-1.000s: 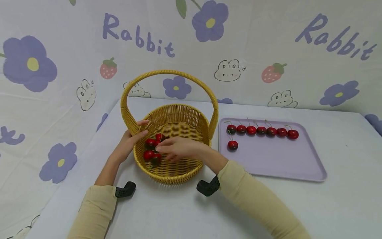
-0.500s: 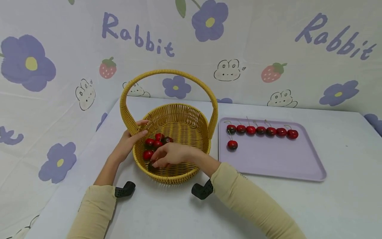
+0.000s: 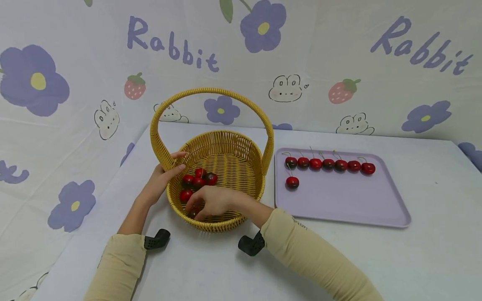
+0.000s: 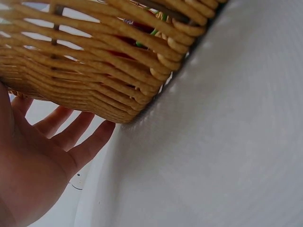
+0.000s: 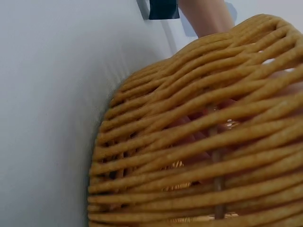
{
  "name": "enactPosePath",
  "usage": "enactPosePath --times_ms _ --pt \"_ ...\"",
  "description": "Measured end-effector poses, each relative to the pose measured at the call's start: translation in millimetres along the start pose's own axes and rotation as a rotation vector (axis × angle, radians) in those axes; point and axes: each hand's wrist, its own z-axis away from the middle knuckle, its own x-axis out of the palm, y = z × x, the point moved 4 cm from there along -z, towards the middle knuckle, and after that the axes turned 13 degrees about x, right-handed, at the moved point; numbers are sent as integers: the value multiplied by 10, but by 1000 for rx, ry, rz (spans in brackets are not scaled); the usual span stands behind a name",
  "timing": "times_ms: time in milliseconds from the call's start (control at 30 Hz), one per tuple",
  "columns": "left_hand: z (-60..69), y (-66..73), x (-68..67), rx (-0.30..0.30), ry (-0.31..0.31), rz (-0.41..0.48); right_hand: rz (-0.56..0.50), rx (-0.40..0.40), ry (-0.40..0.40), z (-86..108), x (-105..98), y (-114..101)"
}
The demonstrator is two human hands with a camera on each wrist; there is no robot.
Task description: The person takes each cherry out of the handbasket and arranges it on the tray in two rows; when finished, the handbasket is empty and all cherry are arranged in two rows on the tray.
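Straight fingers of the left hand (image 3: 157,184) touch the left side of the yellow wicker basket (image 3: 241,146), near the base of its handle. Those fingers meet the basket's woven wall (image 4: 90,61) from outside in the left wrist view, where the palm of the left hand (image 4: 38,165) shows. Inside the basket, low on the left, the right hand (image 3: 216,201) pinches a dark red cherry (image 3: 193,214) between thumb and fingers, which partly cover it. Several more cherries (image 3: 198,182) lie just behind that hand. In the right wrist view the basket wall (image 5: 199,142) hides most of the grasp.
To the basket's right lies a lilac tray (image 3: 346,202) with a row of several cherries (image 3: 328,164) along its back edge and one cherry (image 3: 292,182) in front of the row's left end. A patterned cloth (image 3: 241,62) hangs behind the white table (image 3: 211,267).
The right hand has moved toward the front left of the basket and closed its fingers around a dark cherry. The left hand has stayed at the basket's side.
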Motion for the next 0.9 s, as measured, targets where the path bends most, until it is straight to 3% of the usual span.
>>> enactPosePath --times_ms 133,600,900 --pt "-3 -8 -4 -3 -1 -2 56 -35 14 11 -1 -14" --pt "2 -30 -7 -20 7 3 29 -2 149 93 -135 135" --pt "-1 -13 5 -18 4 6 170 -64 244 159 -216 188"
